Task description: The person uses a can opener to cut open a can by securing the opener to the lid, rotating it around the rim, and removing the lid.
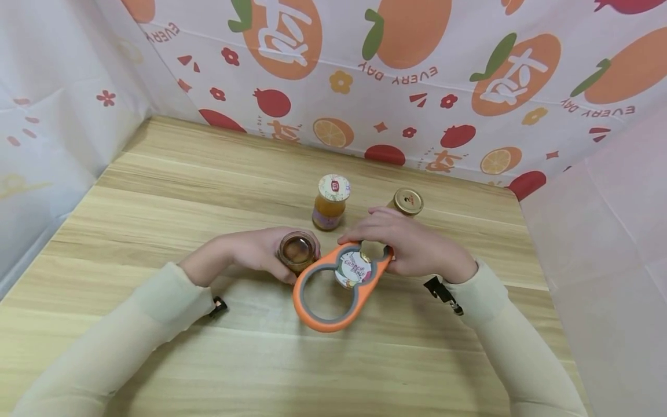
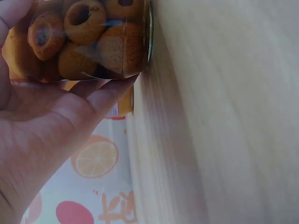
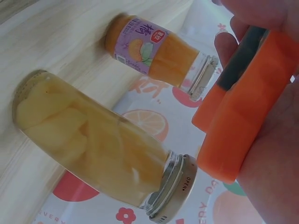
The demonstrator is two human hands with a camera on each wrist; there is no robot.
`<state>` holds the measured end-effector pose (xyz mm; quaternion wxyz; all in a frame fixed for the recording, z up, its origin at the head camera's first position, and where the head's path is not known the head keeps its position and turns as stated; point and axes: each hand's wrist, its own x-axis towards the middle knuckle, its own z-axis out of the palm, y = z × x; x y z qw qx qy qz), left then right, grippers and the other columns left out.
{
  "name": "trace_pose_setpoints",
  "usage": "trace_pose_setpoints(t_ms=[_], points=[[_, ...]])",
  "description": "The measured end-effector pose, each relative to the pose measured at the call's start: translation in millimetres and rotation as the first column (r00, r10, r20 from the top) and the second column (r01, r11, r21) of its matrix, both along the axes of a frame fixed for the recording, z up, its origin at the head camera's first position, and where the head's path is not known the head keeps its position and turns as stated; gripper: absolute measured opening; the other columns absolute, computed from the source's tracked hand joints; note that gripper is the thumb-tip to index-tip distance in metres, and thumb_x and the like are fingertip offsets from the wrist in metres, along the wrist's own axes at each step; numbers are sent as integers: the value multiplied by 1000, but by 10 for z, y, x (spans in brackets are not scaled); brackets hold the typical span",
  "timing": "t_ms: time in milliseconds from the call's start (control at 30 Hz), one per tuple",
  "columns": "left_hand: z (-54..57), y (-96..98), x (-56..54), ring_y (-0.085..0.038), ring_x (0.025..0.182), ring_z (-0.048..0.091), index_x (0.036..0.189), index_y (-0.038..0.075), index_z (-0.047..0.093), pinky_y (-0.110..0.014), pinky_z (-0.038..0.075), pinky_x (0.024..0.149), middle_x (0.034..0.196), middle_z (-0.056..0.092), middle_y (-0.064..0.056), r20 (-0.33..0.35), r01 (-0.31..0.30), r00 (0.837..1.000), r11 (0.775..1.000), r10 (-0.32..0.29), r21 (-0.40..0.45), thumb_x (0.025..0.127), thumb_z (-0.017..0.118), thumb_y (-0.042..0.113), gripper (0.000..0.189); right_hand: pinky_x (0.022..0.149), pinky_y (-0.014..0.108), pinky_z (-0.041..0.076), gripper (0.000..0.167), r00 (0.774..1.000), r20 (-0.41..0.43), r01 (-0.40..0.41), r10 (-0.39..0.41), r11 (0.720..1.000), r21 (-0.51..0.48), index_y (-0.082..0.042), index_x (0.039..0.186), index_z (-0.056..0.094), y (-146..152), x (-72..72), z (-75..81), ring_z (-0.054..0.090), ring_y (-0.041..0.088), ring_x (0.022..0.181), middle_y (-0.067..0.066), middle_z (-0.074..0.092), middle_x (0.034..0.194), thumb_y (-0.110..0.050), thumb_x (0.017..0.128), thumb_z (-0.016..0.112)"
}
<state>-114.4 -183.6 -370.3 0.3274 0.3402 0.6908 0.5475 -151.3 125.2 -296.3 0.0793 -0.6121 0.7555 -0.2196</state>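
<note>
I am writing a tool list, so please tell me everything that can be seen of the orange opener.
The orange opener has a smooth, plastic-looking body, lined in grey around rounded openings of different sizes. The right grip holds its narrower end over the table; the largest loop points to the near side. A patterned lid shows in another opening; whether it touches, I cannot tell.

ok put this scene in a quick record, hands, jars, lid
left hand: holds lidless glass jar of brown fruit
right hand: holds orange opener
patterned lid: within the opener's outline, gripped or loose unclear
standing jars: white-topped jar with orange contents; gold-lidded jar with pale pieces
surface: wood-grain table
</note>
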Motion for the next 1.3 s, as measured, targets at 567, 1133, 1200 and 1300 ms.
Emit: trace_pose_setpoints(t_ms=[567,1133,1200,1300], points=[[4,-286,-68,-24,113,57,126,5,56,-26,43,100,130,58,-23,-8,-153,988,988,153,-6,81,78,1,50,96,35,38,50,999,-26,39,-39,999,-4,-19,129,65,5,39,-62,48,14,103,-13,65,121,-10,82,78],[17,-375,-80,-21,110,59,127,1,57,-24,43,99,129,58,-27,12,-388,922,922,388,-4,79,80,-1,53,109,38,35,52,998,-11,65,-65,998,5,-23,131,63,41,79,-108,52,12,114,-11,64,120,-15,82,79],[12,-385,-88,-20,110,59,128,0,56,-24,43,99,129,58,-27,20,-422,906,907,422,-4,80,80,-1,54,109,39,35,53,998,-13,66,-66,998,3,-23,131,63,38,78,-106,52,12,114,-11,64,120,-14,82,79],[7,-394,-97,-18,111,59,129,-1,55,-24,41,100,129,58,-26,4,-483,876,876,483,-9,81,80,0,55,110,39,34,53,998,-16,66,-66,998,0,-22,132,63,33,73,-103,52,12,114,-11,64,120,-14,82,80]])
